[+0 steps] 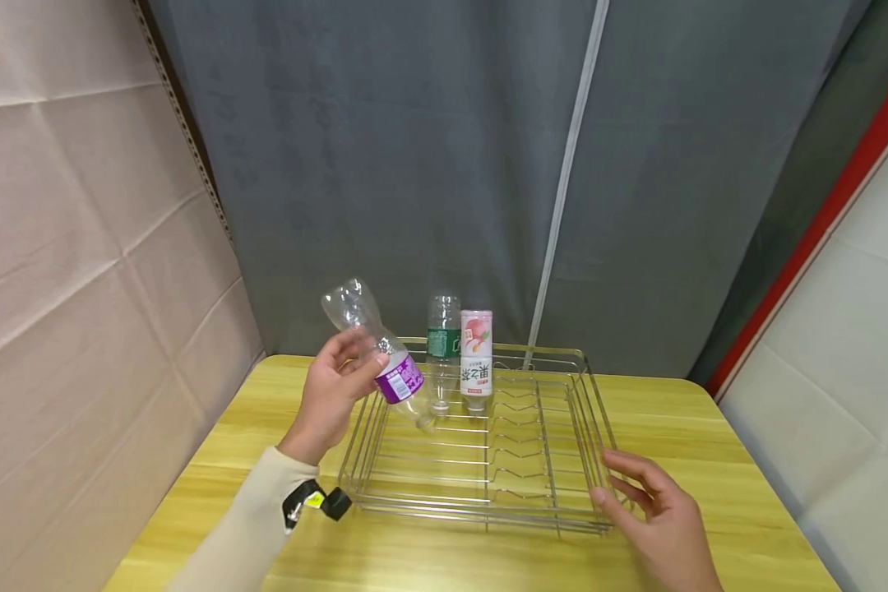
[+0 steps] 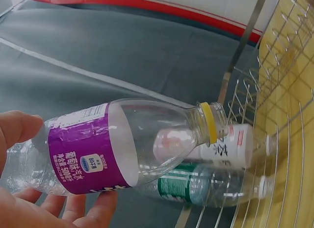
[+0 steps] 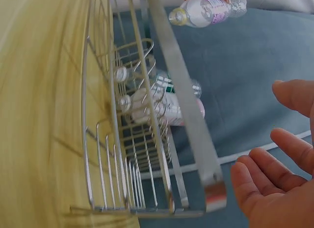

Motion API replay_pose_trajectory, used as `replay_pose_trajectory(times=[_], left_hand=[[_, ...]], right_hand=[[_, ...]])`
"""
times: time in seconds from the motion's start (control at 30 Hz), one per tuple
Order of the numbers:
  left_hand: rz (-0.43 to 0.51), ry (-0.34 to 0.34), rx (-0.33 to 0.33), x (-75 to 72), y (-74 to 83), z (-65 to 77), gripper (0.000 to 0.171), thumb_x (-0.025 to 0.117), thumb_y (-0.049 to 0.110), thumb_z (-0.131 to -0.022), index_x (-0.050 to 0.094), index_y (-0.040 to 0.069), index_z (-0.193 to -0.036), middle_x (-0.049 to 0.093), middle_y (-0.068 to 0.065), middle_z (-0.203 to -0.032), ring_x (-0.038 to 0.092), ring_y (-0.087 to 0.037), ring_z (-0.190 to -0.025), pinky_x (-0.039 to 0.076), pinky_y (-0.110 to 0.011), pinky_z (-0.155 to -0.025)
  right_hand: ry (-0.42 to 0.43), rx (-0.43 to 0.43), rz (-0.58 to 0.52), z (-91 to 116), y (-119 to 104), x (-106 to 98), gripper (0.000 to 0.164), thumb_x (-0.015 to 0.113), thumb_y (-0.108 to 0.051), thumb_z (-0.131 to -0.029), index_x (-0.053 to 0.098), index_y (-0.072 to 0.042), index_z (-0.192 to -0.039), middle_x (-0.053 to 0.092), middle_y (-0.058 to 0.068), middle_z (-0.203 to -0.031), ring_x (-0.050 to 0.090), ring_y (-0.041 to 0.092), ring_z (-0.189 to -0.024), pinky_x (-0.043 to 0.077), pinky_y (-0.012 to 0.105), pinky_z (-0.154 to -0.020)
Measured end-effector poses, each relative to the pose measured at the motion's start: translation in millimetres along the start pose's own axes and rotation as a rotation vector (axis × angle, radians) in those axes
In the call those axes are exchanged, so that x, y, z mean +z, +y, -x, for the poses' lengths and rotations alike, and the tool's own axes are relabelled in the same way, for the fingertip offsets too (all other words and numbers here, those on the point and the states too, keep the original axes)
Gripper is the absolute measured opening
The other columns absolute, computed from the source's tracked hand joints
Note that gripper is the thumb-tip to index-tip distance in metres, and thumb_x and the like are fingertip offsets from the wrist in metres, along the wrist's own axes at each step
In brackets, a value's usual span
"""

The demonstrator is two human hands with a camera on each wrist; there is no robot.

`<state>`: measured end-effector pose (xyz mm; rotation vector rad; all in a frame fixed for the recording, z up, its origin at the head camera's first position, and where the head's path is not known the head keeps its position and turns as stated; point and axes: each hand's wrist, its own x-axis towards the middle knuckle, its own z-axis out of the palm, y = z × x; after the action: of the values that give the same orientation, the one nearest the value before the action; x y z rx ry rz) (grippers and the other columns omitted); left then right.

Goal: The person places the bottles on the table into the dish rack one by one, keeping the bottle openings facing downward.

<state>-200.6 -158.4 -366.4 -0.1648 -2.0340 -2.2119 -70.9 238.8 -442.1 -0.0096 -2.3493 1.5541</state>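
My left hand (image 1: 340,382) grips a clear plastic bottle (image 2: 157,139) with a purple label, tilted neck-down over the left side of a wire dish rack (image 1: 518,514). A yellow ring circles its uncapped neck in the left wrist view. Two bottles stand upside down at the back of the rack: a clear one with a green label (image 1: 444,341) and, just right of it, a pink-and-white one (image 1: 477,353). By the rack's front right corner is my right hand (image 1: 662,518), fingers loosely bent and holding nothing; in the right wrist view (image 3: 279,174) it is apart from the rack's flat metal rim.
The rack stands on a yellow wooden table (image 1: 681,419). Behind it hangs a grey curtain (image 1: 414,164) with a pale strip. White cloth walls (image 1: 81,288) flank the left and right sides, and a red band (image 1: 821,222) edges the right one.
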Motion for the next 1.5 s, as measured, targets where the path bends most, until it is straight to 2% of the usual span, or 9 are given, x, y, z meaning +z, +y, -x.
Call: replay_pose_trajectory(times=[0.27,0.43,0.57,0.7,0.83,0.93,1.07,1.3,1.5], left_hand=[[-0.063,0.001,-0.030,-5.7,-12.0,-34.1,0.069,0.076,0.016,-0.098,0.042,0.013,-0.158,0.053,-0.012,-0.155,0.056,-0.029,-0.137,0.064,-0.032,-0.094],[-0.128,0.011,-0.026,-5.7,-17.9,-54.9,0.073,0.079,0.020,-0.097,0.042,0.015,-0.159,0.053,-0.011,-0.157,0.056,-0.030,-0.140,0.061,-0.038,-0.102],[-0.171,0.030,-0.029,-4.8,-27.6,-68.8,0.075,0.080,0.020,-0.095,0.041,0.014,-0.159,0.052,-0.013,-0.158,0.055,-0.032,-0.142,0.057,-0.044,-0.109],[-0.211,0.046,-0.028,-1.7,-38.7,-81.2,0.075,0.080,0.019,-0.095,0.040,0.011,-0.158,0.052,-0.015,-0.159,0.054,-0.034,-0.143,0.053,-0.047,-0.114],[-0.250,0.060,-0.029,3.1,-48.1,-94.2,0.074,0.082,0.020,-0.094,0.042,0.011,-0.156,0.053,-0.015,-0.158,0.055,-0.035,-0.143,0.051,-0.048,-0.116],[-0.295,0.060,-0.037,7.1,-53.3,-101.6,0.074,0.083,0.023,-0.093,0.044,0.012,-0.155,0.054,-0.014,-0.157,0.055,-0.034,-0.143,0.050,-0.050,-0.117],[-0.355,0.054,-0.046,12.6,-58.4,-106.5,0.073,0.082,0.026,-0.094,0.046,0.012,-0.156,0.056,-0.014,-0.156,0.055,-0.034,-0.142,0.049,-0.051,-0.118],[-0.416,0.042,-0.083,16.4,-70.2,-111.1,0.073,0.081,0.026,-0.094,0.047,0.011,-0.157,0.054,-0.016,-0.158,0.054,-0.036,-0.144,0.048,-0.051,-0.119],[-0.457,0.039,-0.086,15.2,-76.3,-112.8,0.071,0.079,0.025,-0.096,0.048,0.008,-0.158,0.054,-0.019,-0.157,0.056,-0.038,-0.143,0.049,-0.050,-0.118]], right_hand=[[0.039,0.023,0.087,-7,19,-10,0.044,0.084,-0.021,-0.093,0.069,-0.012,-0.133,0.066,-0.018,-0.125,0.061,-0.014,-0.113,0.057,0.012,-0.093],[0.014,0.080,0.136,-12,24,-15,0.049,0.083,-0.031,-0.093,0.068,-0.013,-0.136,0.066,-0.001,-0.135,0.059,-0.014,-0.115,0.056,0.010,-0.093],[-0.072,0.190,0.177,-12,28,-19,0.063,0.079,-0.046,-0.094,0.061,-0.015,-0.145,0.059,0.008,-0.150,0.060,0.007,-0.130,0.057,0.014,-0.095],[-0.167,0.320,0.171,-14,33,-22,0.077,0.074,-0.057,-0.094,0.051,-0.016,-0.155,0.049,0.011,-0.161,0.048,0.034,-0.146,0.059,0.026,-0.101],[-0.195,0.383,0.142,-14,38,-24,0.080,0.072,-0.056,-0.096,0.046,-0.014,-0.158,0.044,0.017,-0.164,0.046,0.042,-0.147,0.061,0.036,-0.102],[-0.187,0.394,0.138,-13,41,-24,0.077,0.072,-0.053,-0.097,0.046,-0.013,-0.158,0.048,0.020,-0.161,0.052,0.042,-0.144,0.063,0.035,-0.096],[-0.183,0.403,0.128,-13,46,-24,0.078,0.073,-0.054,-0.097,0.048,-0.011,-0.157,0.051,0.022,-0.158,0.059,0.037,-0.138,0.064,0.033,-0.091],[-0.183,0.430,0.076,-11,52,-22,0.076,0.077,-0.051,-0.095,0.051,-0.014,-0.156,0.057,0.015,-0.154,0.065,-0.002,-0.111,0.061,0.022,-0.087],[-0.181,0.428,0.014,-9,51,-17,0.074,0.078,-0.043,-0.096,0.049,-0.012,-0.156,0.050,0.014,-0.160,0.062,-0.009,-0.108,0.060,0.022,-0.090]])
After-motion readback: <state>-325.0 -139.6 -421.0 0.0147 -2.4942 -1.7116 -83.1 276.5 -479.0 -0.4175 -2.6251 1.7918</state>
